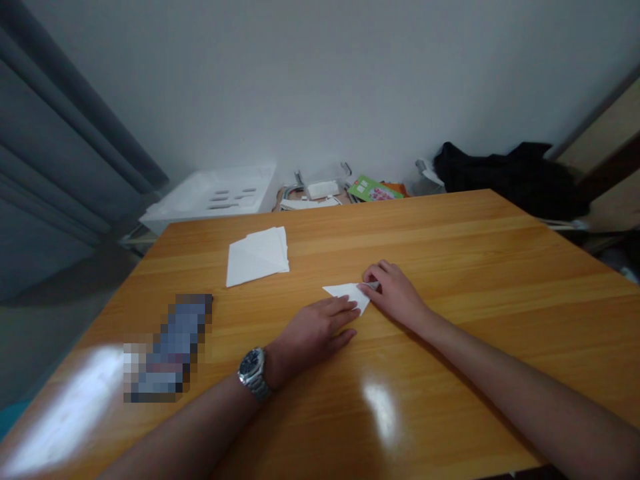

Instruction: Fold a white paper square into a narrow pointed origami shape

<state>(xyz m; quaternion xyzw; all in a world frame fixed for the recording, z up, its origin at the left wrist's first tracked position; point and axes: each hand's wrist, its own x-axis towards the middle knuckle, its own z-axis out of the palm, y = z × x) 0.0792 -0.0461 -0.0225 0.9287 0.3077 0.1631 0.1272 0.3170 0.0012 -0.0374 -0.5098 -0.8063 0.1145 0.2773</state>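
Note:
A small folded white paper (350,291) with pointed corners lies on the wooden table (450,253) in front of me. My left hand (320,327), with a metal watch (253,371) on its wrist, rests flat with fingers spread, the fingertips on the paper's near edge. My right hand (393,290) pinches the paper's right end between thumb and curled fingers. Part of that end is hidden by the fingers. Farther back to the left lies a small stack of white paper sheets (257,257).
A blurred, phone-like object (175,347) lies at the left of the table. Beyond the far edge are a white plastic tray (225,190), a green booklet (373,189) among clutter, and a black cloth (500,177). A grey curtain (60,120) hangs at the left.

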